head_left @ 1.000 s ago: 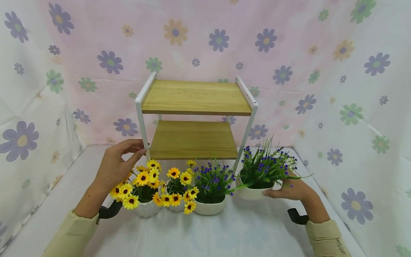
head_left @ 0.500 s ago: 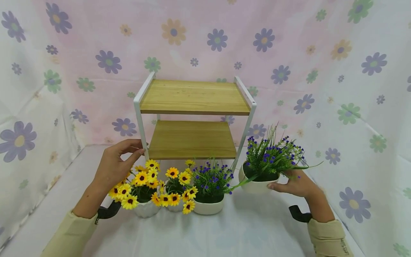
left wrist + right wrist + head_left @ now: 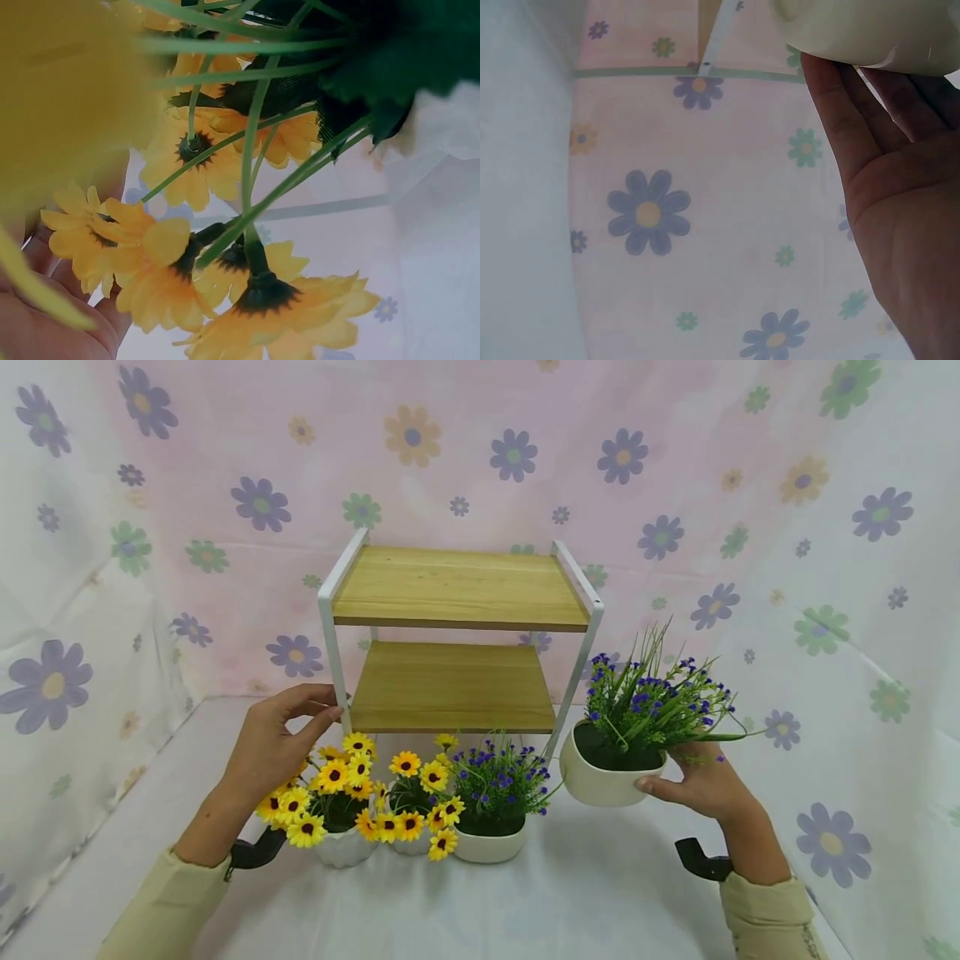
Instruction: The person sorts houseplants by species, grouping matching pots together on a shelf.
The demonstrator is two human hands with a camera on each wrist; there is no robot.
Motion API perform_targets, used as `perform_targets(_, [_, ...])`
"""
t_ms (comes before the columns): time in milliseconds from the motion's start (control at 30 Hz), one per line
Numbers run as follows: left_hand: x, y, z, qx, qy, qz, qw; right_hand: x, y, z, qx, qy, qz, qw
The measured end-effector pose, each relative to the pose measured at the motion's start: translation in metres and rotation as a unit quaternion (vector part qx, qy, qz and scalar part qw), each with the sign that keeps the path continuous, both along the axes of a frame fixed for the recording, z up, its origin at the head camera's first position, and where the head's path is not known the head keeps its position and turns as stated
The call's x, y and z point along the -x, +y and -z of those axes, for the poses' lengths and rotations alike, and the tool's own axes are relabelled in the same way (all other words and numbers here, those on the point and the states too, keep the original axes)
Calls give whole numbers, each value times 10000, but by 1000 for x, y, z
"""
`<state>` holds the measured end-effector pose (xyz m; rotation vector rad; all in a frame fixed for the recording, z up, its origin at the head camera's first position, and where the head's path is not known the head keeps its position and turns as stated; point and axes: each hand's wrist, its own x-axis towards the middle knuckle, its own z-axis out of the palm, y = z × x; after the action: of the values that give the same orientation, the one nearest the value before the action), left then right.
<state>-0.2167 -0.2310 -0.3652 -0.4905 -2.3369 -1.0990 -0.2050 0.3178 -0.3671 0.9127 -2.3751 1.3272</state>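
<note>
My left hand (image 3: pixel 273 747) pinches the white left front post (image 3: pixel 335 672) of a two-tier wooden shelf (image 3: pixel 459 585). In the left wrist view, yellow artificial flowers (image 3: pixel 281 315) hide most of that hand. On the right, my right hand (image 3: pixel 701 785) grips a cream oval flowerpot (image 3: pixel 611 783) with purple flowers and long green blades, thumb on its front. The pot hangs tilted above the table, beside the shelf's right front post. From the right wrist, fingers (image 3: pixel 840 120) show under the pot's base (image 3: pixel 877 37).
Before the shelf stand two white pots with yellow flowers, one left (image 3: pixel 345 850) and one in the middle (image 3: pixel 408 839). A cream pot with purple flowers (image 3: pixel 491 847) stands beside them. Flower-printed cloth (image 3: pixel 465 452) hangs behind and at both sides of the white table (image 3: pixel 525 918).
My right hand has raised the flowerpot and moved it slightly right, away from the shelf post, tilting it more. The left hand keeps its place on the left post.
</note>
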Motion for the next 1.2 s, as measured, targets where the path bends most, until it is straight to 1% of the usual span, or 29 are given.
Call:
perform_targets(133, [0, 0, 0, -20, 24, 30, 10000, -6, -4, -9, 151, 52, 60, 9999])
perform_targets(300, [-1, -1, 1, -37, 14, 8, 10000, -6, -9, -23, 499, 53, -100, 9987])
perform_targets(367, [-1, -1, 2, -41, 15, 13, 10000, -6, -12, -31, 618, 39, -229, 9978])
perform_targets(467, [-2, -2, 2, -48, 23, 0, 10000, -5, -16, -44, 764, 86, -496, 9958])
perform_targets(533, [-2, -2, 1, -57, 28, -4, 10000, -3, -19, -54, 886, 175, -773, 9929])
perform_targets(633, [-2, -2, 1, -60, 35, 4, 10000, 0, -25, -72, 1064, 343, -1229, 9861])
perform_targets(767, [-1, -2, 1, -57, 24, 14, 10000, 5, -35, -99, 1168, 583, -1812, 9747])
perform_targets(867, [-1, -3, 1, -25, 29, -2, 10000, 10, -43, -119, 1194, 713, -2084, 9681])
perform_targets(967, [0, -3, 1, 75, 2, -104, 9999, 15, -51, -137, 1244, 697, -2212, 9648])
perform_targets(1033, [-1, -3, 2, 136, -1, -144, 9998, 18, -55, -147, 1288, 623, -2204, 9649])
perform_targets(1100, [0, -3, 2, 171, 2, -161, 9997, 21, -59, -154, 1348, 520, -2166, 9655])
perform_targets(1200, [0, -3, 3, 162, 56, -98, 9998, 24, -63, -163, 1429, 370, -2050, 9676])
